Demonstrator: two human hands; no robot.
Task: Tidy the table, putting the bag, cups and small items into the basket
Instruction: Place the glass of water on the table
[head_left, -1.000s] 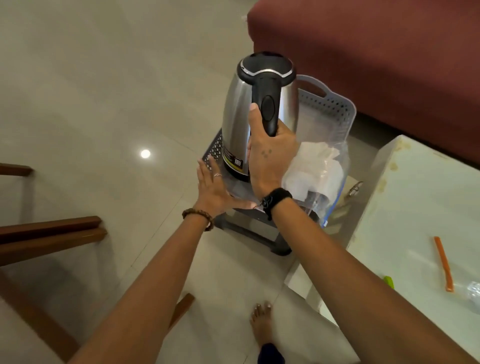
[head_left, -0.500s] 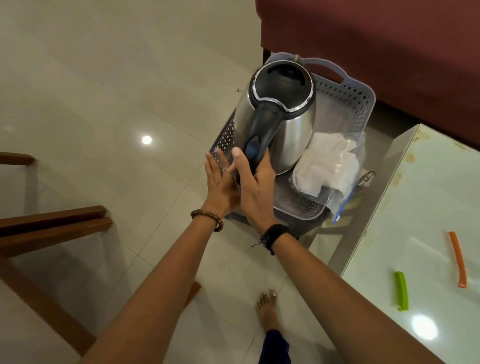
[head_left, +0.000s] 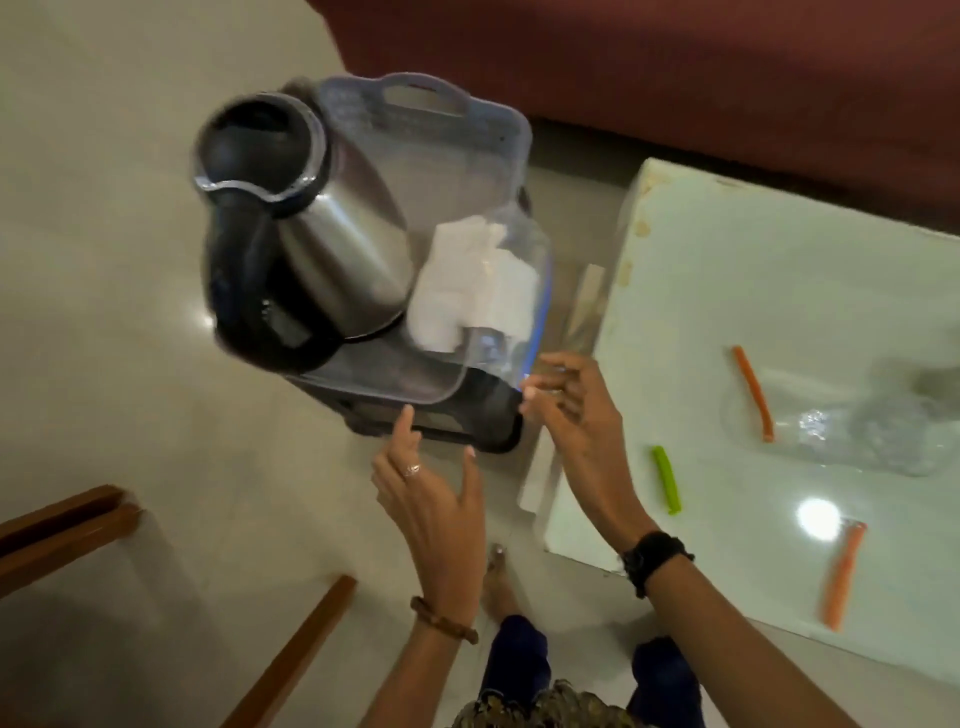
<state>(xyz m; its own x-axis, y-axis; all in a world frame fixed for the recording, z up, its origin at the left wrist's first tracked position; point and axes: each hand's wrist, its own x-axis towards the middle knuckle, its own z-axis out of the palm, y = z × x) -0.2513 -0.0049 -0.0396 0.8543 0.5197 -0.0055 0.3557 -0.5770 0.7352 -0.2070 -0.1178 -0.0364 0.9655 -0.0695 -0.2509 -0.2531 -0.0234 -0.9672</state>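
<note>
A steel kettle (head_left: 332, 249) with a black lid and handle stands in the left half of the grey plastic basket (head_left: 483, 111). A clear zip bag (head_left: 483, 291) with white paper inside lies beside it in the basket. The basket rests on a dark stool (head_left: 467, 421). My left hand (head_left: 431, 488) hovers open just below the basket's near edge. My right hand (head_left: 566, 405) is open near the basket's right corner, fingers slightly curled, holding nothing. On the white table (head_left: 701, 249) lie a green clip (head_left: 666, 479), two orange clips (head_left: 753, 392) (head_left: 842, 574) and a clear plastic piece (head_left: 857, 426).
A dark red sofa (head_left: 675, 78) runs along the top. Wooden chair parts (head_left: 67, 525) stand at the lower left on the pale tiled floor. My feet and legs are below, between the stool and the table.
The kettle has gone down into the basket and my right hand has let go of its handle. Both hands have drawn back toward me, and the view has swung right.
</note>
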